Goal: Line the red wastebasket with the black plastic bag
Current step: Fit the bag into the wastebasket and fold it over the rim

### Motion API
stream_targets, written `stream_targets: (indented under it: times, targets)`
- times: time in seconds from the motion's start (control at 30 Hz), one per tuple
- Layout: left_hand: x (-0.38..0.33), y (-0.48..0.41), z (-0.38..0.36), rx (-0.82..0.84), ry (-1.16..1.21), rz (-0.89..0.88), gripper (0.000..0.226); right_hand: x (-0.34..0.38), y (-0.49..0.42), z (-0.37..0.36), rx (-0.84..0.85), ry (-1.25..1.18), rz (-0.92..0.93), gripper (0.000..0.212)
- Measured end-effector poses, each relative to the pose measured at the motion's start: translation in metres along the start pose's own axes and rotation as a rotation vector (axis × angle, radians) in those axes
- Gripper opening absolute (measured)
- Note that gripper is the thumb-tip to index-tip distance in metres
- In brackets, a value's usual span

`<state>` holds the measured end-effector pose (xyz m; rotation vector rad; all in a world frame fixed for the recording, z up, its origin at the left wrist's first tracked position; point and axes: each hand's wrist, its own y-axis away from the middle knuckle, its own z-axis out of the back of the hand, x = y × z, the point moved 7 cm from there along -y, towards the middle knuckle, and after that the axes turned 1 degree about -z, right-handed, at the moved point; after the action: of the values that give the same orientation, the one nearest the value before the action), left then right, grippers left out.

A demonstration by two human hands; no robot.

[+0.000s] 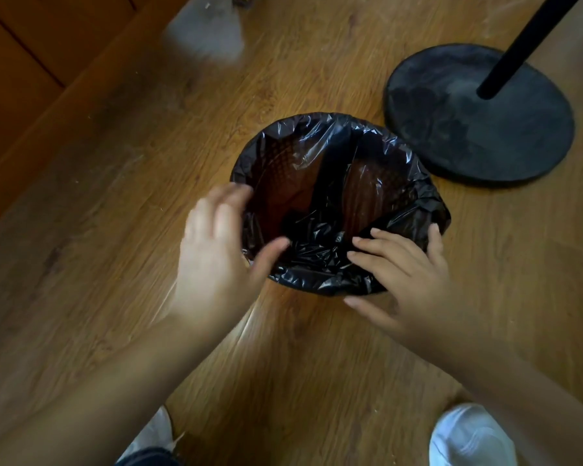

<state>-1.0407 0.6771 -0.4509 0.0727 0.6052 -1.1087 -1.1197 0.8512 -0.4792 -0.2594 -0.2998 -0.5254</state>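
Note:
The red wastebasket [280, 183] stands on the wooden floor, its mesh wall showing dimly through the thin black plastic bag [320, 243] inside it. The bag's edge is folded over the whole rim and its bottom lies crumpled in the basket. My left hand [216, 250] is blurred at the left rim, fingers spread, thumb reaching over the near edge. My right hand [401, 270] rests on the near right rim, fingers lying flat on the folded plastic and thumb against the outside.
A round black stand base [451, 129] with a slanted black pole [532, 38] sits just right of the basket, almost touching it. A blurred grey-white object [206, 31] lies at the top. Wooden furniture [21, 79] borders the left. My white shoes [468, 438] are at the bottom.

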Motion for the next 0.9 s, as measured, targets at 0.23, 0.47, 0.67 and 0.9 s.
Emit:
stream_targets:
  times: [0.23,0.47,0.67,0.9]
  targets:
    - [-0.061,0.028,-0.041,0.292,-0.052,-0.477,0.034,-0.004,0.01,0.004,-0.154,-0.021,0.108,0.022]
    - [-0.051,0.024,-0.049,0.295,-0.089,-0.417,0.019,-0.001,-0.001,0.001,-0.206,-0.026,0.073,0.015]
    - [-0.031,0.023,-0.032,0.242,-0.127,-0.41,0.019,-0.001,0.006,0.007,-0.17,-0.027,0.12,0.033]
    - [-0.005,0.014,-0.022,0.242,-0.159,-0.355,0.02,0.002,-0.007,0.002,-0.164,-0.019,0.154,0.017]
